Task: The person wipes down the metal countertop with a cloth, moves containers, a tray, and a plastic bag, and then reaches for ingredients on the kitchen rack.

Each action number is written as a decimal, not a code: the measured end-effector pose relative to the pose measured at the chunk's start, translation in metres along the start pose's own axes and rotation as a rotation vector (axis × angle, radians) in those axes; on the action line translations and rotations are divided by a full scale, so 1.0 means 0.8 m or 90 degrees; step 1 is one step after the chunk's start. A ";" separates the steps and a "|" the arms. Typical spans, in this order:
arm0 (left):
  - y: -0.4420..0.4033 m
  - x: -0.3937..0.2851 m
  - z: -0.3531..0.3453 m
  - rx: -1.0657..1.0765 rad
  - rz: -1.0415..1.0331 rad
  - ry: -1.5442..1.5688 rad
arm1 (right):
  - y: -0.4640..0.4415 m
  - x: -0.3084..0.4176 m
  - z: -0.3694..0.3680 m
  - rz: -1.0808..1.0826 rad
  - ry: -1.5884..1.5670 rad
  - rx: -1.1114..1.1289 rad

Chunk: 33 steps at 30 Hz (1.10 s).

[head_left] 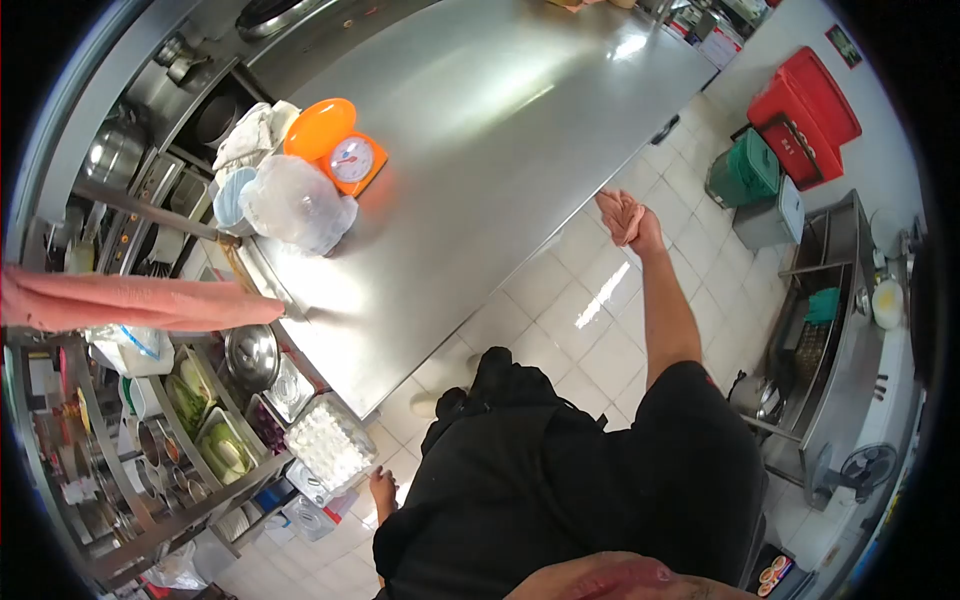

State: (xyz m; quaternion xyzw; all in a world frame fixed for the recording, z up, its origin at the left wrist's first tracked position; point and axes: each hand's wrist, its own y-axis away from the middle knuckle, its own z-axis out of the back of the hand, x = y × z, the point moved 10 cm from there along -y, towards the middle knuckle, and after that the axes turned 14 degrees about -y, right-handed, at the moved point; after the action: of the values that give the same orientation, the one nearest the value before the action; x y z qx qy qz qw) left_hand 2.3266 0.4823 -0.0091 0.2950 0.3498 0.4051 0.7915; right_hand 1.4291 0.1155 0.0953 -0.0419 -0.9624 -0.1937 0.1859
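Observation:
A crumpled pink cloth (618,212) is bunched in my right hand (645,230), whose fingers are closed on it. My right arm is stretched out, and the hand is at the long edge of the steel table (450,170). My left hand (381,487) hangs low by my side, near a clear container of white pieces (330,440). Its fingers look loosely apart, with nothing seen in them. An orange kitchen scale (350,160) stands on the far left of the table, beside a clear plastic bag (297,203).
A pink cloth (140,302) hangs at the left. Below it are trays of green vegetables (225,445) and a metal lid (252,357). A red bin (805,120), a green bin (745,168) and a steel sink unit (825,350) stand along the right. The floor is tiled.

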 end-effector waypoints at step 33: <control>-0.103 -0.095 -0.053 0.080 -0.075 0.025 | 0.155 -0.477 -0.340 0.305 1.046 0.557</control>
State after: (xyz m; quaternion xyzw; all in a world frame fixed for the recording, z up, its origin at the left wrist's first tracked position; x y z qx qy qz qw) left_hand 2.2967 0.3847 -0.0716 0.3152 0.4069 0.3410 0.7866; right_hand 1.8952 0.1211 0.2300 -0.0154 -0.4844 0.2568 0.8362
